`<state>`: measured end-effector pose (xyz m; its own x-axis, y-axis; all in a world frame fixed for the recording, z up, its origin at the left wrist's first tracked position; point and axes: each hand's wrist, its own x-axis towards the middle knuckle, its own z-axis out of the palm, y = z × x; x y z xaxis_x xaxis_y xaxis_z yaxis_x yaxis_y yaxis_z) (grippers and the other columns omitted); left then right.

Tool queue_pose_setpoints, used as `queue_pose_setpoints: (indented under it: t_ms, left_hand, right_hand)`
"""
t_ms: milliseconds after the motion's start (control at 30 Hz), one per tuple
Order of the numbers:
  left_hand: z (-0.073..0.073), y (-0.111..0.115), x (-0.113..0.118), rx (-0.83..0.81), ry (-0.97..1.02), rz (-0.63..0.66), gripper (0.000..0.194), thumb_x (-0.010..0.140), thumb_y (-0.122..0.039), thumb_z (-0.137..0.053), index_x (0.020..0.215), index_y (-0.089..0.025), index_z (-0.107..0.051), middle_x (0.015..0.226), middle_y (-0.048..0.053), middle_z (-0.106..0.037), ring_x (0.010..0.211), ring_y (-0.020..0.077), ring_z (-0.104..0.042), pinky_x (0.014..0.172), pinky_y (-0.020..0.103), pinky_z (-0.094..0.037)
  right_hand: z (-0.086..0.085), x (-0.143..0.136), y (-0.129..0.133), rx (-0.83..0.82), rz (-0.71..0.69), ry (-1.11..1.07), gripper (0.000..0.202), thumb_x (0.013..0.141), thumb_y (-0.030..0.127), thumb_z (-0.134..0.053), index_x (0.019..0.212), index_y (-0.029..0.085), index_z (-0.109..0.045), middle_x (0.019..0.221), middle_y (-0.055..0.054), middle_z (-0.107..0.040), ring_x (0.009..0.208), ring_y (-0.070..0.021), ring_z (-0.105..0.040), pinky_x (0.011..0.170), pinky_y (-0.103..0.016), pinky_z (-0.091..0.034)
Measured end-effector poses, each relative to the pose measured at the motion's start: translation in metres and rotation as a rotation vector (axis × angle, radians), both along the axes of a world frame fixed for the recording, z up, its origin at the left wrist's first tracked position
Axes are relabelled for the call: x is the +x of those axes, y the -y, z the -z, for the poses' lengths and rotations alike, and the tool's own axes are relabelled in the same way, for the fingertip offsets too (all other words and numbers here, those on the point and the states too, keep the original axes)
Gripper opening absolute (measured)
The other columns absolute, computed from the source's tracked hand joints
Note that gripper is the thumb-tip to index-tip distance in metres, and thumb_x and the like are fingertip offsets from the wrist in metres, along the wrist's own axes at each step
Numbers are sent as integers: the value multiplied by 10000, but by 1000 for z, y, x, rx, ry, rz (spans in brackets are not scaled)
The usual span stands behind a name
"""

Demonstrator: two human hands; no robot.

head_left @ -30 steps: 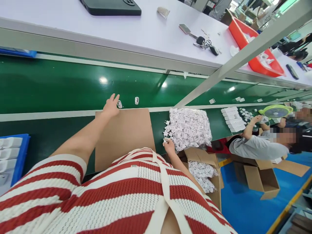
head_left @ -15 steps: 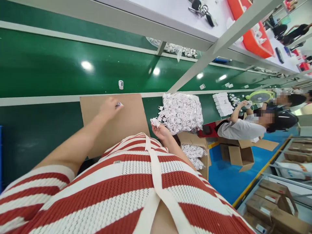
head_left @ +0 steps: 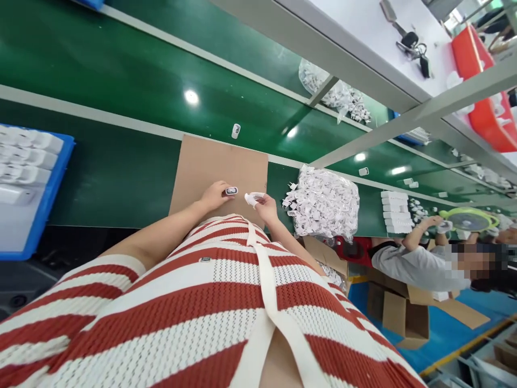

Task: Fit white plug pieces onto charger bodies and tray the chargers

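My left hand is closed around a small white oval housing with a dark opening that faces my other hand. My right hand pinches a white plastic piece with a curved outline; its exact kind is unclear. A small gap separates the housing from the piece. Both hands are low over a brown cardboard sheet on the green bench. Right of the sheet lies a clear bag full of small white plastic parts, some spilling from its left side.
A blue-edged tray with rows of white housings stands at the left. One white housing lies beyond the cardboard. A sloping grey frame bar crosses above the bench. A co-worker in a grey sleeve sits at right, near white boxes.
My hands have come together over the cardboard; the right hand has left the bag's edge with its white piece. The view has swung left, bringing the blue-edged tray into sight.
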<state>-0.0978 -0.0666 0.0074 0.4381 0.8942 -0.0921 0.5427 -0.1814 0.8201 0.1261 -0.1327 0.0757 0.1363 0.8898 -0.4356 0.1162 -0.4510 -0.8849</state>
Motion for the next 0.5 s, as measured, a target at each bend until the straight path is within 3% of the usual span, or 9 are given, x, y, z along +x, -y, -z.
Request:
queue_pose_setpoints:
  t_ms: [133,200,367,500]
  left_hand:
    - [14,3,2,-35,91,-80,408,825,-551,-688,981,-183,-767,1000,104,-621,910,261,-618,817,390,-514]
    - [19,4,5,-37,126,-93,422,809,-573,-693,920,-173,-766,957,102,-609,864,251,-603,781,389,-501]
    - [30,6,9,-6,186,-123,409,786,-565,-721,880,-168,-747,936,92,-609,867,242,-582,796,385,-474]
    - [36,8,11,18,207,-142,395,788,-554,-723,842,-162,-733,934,81,-618,873,229,-576,822,376,-461]
  right_hand:
    - [4,-20,-18,91,-187,191,152,836,222,-722,987,211,-741,1044,-48,-703,1024,-214,-603,998,-364,-465]
    - [1,-28,-28,142,-312,309,231,850,95,-636,1018,208,-747,1085,-62,-680,1140,-238,-549,1080,-379,-401]
    - [0,-37,-43,337,-795,897,404,914,22,-460,1200,156,-712,1142,-124,-651,1122,-265,-514,1004,-376,-421]
    - [7,-37,-48,345,-889,985,351,930,33,-446,1121,133,-723,1125,-138,-658,1091,-270,-511,975,-373,-424]
